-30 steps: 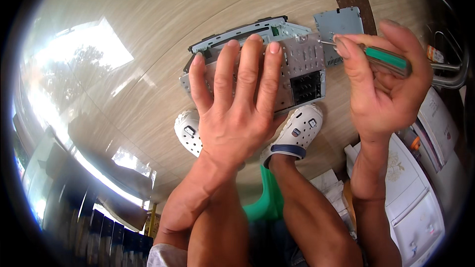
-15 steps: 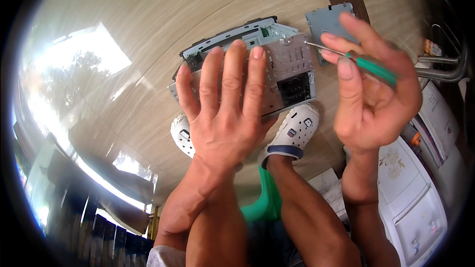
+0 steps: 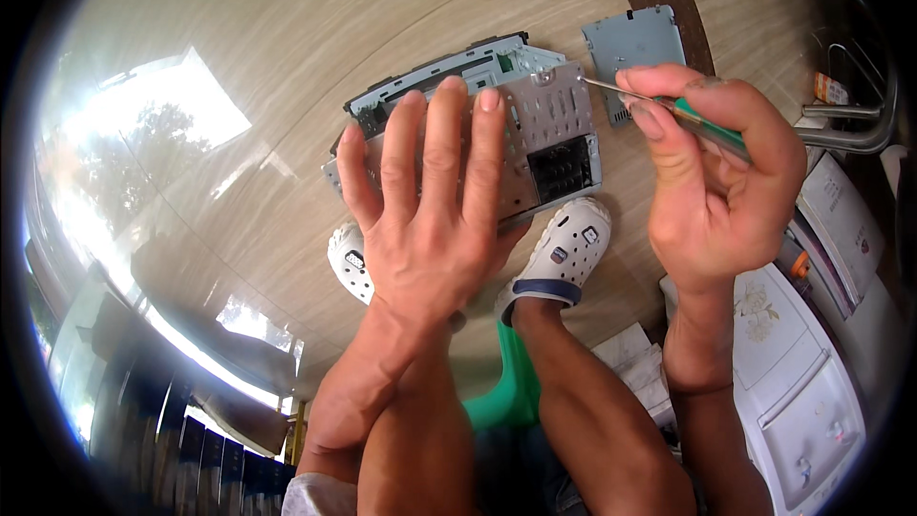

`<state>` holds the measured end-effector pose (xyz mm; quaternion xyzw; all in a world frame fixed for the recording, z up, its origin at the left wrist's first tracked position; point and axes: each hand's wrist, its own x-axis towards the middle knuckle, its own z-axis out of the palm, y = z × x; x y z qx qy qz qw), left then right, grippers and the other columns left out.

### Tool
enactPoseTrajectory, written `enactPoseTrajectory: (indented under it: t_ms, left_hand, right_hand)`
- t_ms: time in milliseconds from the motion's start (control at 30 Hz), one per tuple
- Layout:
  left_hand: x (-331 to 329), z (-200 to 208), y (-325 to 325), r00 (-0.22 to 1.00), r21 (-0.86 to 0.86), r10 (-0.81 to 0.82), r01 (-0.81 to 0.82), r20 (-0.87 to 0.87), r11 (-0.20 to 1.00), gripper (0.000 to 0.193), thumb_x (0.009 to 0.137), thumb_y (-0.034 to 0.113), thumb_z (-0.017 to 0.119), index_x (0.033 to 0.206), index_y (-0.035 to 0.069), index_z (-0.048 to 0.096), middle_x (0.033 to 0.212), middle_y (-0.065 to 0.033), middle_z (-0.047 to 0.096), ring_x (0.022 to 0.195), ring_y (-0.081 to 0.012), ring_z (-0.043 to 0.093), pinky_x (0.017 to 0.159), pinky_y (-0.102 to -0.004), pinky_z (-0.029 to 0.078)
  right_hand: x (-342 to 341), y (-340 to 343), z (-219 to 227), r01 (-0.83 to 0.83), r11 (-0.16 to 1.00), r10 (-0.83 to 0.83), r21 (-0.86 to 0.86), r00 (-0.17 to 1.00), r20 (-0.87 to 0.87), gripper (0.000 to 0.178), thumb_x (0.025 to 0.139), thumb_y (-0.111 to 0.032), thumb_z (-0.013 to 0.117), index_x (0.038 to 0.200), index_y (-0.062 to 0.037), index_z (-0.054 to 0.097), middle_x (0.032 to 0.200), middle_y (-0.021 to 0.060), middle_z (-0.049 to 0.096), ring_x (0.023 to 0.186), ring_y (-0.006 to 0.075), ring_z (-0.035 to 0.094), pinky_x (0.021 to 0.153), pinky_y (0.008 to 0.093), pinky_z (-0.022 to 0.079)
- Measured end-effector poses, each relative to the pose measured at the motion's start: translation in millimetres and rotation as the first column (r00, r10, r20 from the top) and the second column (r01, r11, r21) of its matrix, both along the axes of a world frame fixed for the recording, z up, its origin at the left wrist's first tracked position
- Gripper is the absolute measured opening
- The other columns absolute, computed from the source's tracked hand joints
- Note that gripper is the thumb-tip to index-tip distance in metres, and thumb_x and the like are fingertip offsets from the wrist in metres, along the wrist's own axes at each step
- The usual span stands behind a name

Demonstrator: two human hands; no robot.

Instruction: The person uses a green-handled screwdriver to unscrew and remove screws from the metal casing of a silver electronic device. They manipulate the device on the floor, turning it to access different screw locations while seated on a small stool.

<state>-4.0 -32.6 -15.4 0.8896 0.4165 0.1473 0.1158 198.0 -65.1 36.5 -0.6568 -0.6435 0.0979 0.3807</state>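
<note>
A metal electronics unit (image 3: 540,115), boxy with slots and a black connector block on its near right side, lies on the floor in front of my feet. My left hand (image 3: 425,191) rests across its top, fingers stretched out and slightly spread; the thumb is mostly hidden at the near edge. In my right hand (image 3: 721,167) is a screwdriver (image 3: 712,131) with a green handle, pinched between thumb and fingers. Its thin shaft points left, and the tip meets the unit's far right corner. Any screw under the tip is too small to make out.
A loose grey metal cover plate (image 3: 632,46) lies on the floor beyond the unit. My feet wear white clogs (image 3: 564,248), and a green stool (image 3: 516,377) shows between my legs. White drawers (image 3: 788,373) and a metal tube frame (image 3: 850,139) stand at the right.
My right fingers have closed in around the screwdriver; the forefinger, raised and blurred before, now bends onto the handle. The tip stays by the unit's corner. My left hand keeps its place on the unit.
</note>
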Motion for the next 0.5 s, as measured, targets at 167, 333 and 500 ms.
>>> enactPoseTrajectory:
  t_ms: [167,333,500]
  left_hand:
    - [0.5,0.6,1.6,1.0,-0.001,0.005,-0.005,0.006,1.0,0.101,0.062,0.039,0.089,0.152,0.009,0.056,0.149,-0.0147,0.058,0.137,-0.0349,0.052,0.122,-0.0582,0.024]
    - [-0.1,-0.2,1.1,1.0,-0.008,0.013,-0.013,0.014,1.0,0.103,0.059,0.036,0.09,0.152,0.009,0.056,0.149,-0.0148,0.058,0.138,-0.0348,0.052,0.122,-0.0581,0.024]
    - [0.7,-0.4,0.7,1.0,-0.015,0.016,-0.015,0.025,1.0,0.105,0.055,0.034,0.092,0.152,0.009,0.056,0.149,-0.0148,0.058,0.138,-0.0346,0.051,0.122,-0.0581,0.024]
  right_hand:
    - [-0.3,4.4,2.2,-0.014,1.0,0.014,0.019,1.0,-0.015,0.035,0.094,0.017,0.066,0.121,0.0048,0.048,0.104,0.0272,0.072,0.093,0.0285,0.075,0.087,0.0384,0.064]
    - [2.6,4.5,0.0,0.007,1.0,-0.007,0.01,1.0,-0.03,0.036,0.093,0.017,0.069,0.119,0.0041,0.049,0.102,0.0263,0.072,0.091,0.0266,0.075,0.086,0.0361,0.064]
    - [-0.1,3.7,4.8,0.044,0.999,-0.045,-0.017,0.998,-0.05,0.037,0.091,0.017,0.071,0.118,0.0038,0.05,0.102,0.0254,0.072,0.091,0.0245,0.075,0.085,0.0343,0.064]
